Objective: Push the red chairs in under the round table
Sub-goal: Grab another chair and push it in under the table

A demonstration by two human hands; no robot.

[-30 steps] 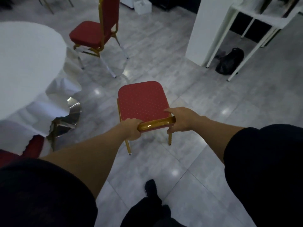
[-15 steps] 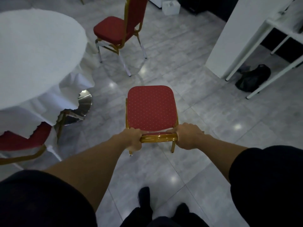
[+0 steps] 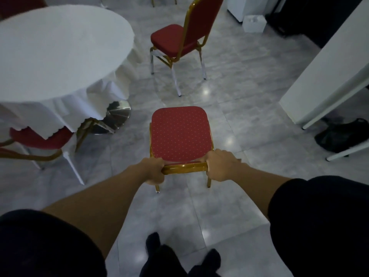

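Note:
A red chair [image 3: 179,132] with a dotted seat and gold frame stands on the tiled floor right in front of me, seen from above its backrest. My left hand [image 3: 153,170] and my right hand [image 3: 220,165] both grip the gold top rail of its back. The round table [image 3: 54,47], covered in a white cloth, is to the left, apart from this chair. A second red chair [image 3: 177,40] stands farther back, beside the table. A third red chair [image 3: 38,138] sits partly under the cloth at the lower left.
The table's shiny metal base [image 3: 117,116] shows under the cloth. A white desk [image 3: 329,62] fills the right side, with a black bag [image 3: 343,134] under it. A white box [image 3: 254,23] sits at the back. My dark shoes [image 3: 179,256] are below.
The chair in my hands has swung round so its seat points straight ahead. The table and the far chair have shifted right and nearer in view.

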